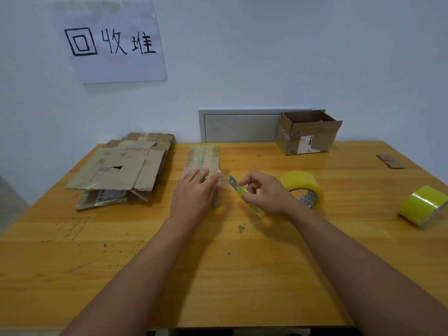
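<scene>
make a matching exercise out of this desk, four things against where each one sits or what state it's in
Things:
1. utility knife
2. taped box
3. flattened cardboard
4. open box

Places or states:
a. stacked flat on the left
b. held in the right hand
c. at the back right, flaps up
d. under the left hand

Pairs: 1-b, 2-d, 3-a, 4-c

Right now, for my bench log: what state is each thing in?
Small box: taped shut, left hand flat on it.
Knife: blade out, gripped by right hand.
Back box: flaps open.
Cardboard pile: flattened.
Middle tape roll: on edge.
Right tape roll: on edge.
</scene>
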Demonstrator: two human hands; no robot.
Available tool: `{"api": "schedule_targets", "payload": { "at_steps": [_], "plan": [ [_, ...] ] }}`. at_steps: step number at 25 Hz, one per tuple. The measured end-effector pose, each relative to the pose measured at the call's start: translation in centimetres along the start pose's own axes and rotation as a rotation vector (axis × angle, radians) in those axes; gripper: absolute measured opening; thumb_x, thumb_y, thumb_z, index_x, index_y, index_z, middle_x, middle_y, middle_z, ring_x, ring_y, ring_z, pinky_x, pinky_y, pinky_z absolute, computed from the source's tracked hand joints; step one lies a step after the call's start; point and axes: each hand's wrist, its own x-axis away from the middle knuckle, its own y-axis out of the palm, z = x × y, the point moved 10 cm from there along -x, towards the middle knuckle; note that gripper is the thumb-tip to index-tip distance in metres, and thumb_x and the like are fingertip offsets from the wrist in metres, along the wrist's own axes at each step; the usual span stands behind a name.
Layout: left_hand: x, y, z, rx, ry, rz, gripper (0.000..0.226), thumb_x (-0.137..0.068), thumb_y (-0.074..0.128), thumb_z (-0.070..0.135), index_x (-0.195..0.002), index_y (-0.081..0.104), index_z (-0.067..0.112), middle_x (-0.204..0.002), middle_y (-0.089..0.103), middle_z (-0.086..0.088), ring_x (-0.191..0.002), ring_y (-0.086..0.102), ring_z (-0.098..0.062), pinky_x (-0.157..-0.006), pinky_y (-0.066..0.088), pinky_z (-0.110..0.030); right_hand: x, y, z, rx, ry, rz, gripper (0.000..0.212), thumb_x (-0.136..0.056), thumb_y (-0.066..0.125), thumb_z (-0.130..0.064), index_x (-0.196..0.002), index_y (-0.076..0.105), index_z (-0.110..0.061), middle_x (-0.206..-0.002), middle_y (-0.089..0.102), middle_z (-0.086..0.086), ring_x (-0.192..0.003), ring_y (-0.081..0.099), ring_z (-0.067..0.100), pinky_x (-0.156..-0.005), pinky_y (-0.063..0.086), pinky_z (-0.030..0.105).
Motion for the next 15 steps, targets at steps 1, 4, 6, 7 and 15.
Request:
{"api": "schedule_targets", "payload": {
  "at_steps": [1, 4, 6, 7, 15],
  "plan": [
    [0.0, 0.0, 0.1, -0.003, 0.002, 0.001, 0.047, -0.1, 0.032, 0.043, -0.129, 0.064, 0.023, -0.125, 0.066, -0.015, -0.118, 0.059, -0.036, -0.097, 0.048, -0.046, 0.1, 0.1, -0.1, 0.006, -0.002, -0.006, 0.021, -0.081, 0.069, -0.004, -0.095, 0.062, -0.017, -0.065, 0.055, -0.004, -0.06, 0.045, 0.006, -0.061, 0.037, 0.02],
    [0.1, -0.1, 0.2, -0.007, 0.005, 0.005, 0.046, -0.1, 0.034, 0.042, -0.126, 0.065, 0.022, -0.123, 0.067, -0.016, -0.117, 0.06, -0.037, -0.096, 0.049, -0.046, 0.0, 0.3, -0.2, 0.032, -0.005, -0.057, 0.02, -0.08, 0.068, -0.004, -0.098, 0.066, -0.013, -0.066, 0.056, -0.005, -0.062, 0.049, 0.008, -0.061, 0.038, 0.02],
    [0.1, -0.3, 0.3, -0.01, 0.006, 0.008, 0.046, -0.1, 0.034, 0.041, -0.125, 0.066, 0.022, -0.123, 0.067, -0.015, -0.116, 0.061, -0.036, -0.095, 0.049, -0.046, -0.2, 0.2, -0.3, 0.056, -0.001, -0.096, 0.02, -0.081, 0.068, -0.004, -0.1, 0.068, -0.011, -0.066, 0.057, -0.004, -0.064, 0.051, 0.01, -0.064, 0.04, 0.025],
    [0.2, -0.3, 0.3, -0.006, 0.006, 0.011, 0.046, -0.099, 0.033, 0.041, -0.125, 0.066, 0.021, -0.122, 0.067, -0.015, -0.116, 0.061, -0.037, -0.095, 0.049, -0.047, -0.2, 0.3, -0.2, 0.098, -0.003, -0.124, 0.02, -0.081, 0.068, -0.005, -0.1, 0.069, -0.011, -0.067, 0.058, -0.005, -0.066, 0.052, 0.01, -0.067, 0.041, 0.028],
    [0.2, -0.1, -0.1, 0.048, -0.012, -0.012, 0.046, -0.1, 0.034, 0.042, -0.128, 0.064, 0.022, -0.128, 0.064, -0.015, -0.122, 0.057, -0.035, -0.102, 0.044, -0.047, 0.1, 1.1, -0.2, 0.124, 0.027, -0.231, 0.021, -0.079, 0.069, -0.009, -0.095, 0.068, -0.023, -0.067, 0.062, -0.01, -0.072, 0.061, 0.017, -0.079, 0.05, 0.042]
  ]
}}
